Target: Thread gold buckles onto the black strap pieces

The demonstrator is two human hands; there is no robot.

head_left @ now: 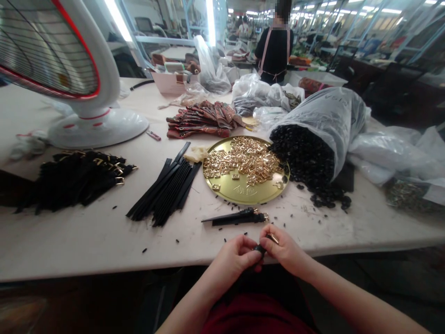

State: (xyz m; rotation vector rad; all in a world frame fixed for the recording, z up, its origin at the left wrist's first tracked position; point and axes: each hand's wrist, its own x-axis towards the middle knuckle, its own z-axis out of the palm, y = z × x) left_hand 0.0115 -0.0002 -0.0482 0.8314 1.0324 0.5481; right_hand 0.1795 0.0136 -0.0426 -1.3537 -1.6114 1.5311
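My left hand (236, 255) and my right hand (283, 248) meet at the table's near edge, both pinched on a small black strap (260, 250). A gold buckle (273, 238) shows at my right fingertips, on the strap's end. Just beyond my hands lie finished black straps with gold buckles (239, 216). A round gold tray (243, 190) holds a heap of gold buckles (243, 160). Left of the tray lies a bundle of plain black straps (167, 188).
A pile of buckled black straps (69, 178) lies at the left. A white fan (69, 69) stands at the back left. A plastic bag spilling black loops (313, 139) lies right of the tray. Patterned reddish straps (205, 119) lie behind. A person in an apron (274, 46) stands far back.
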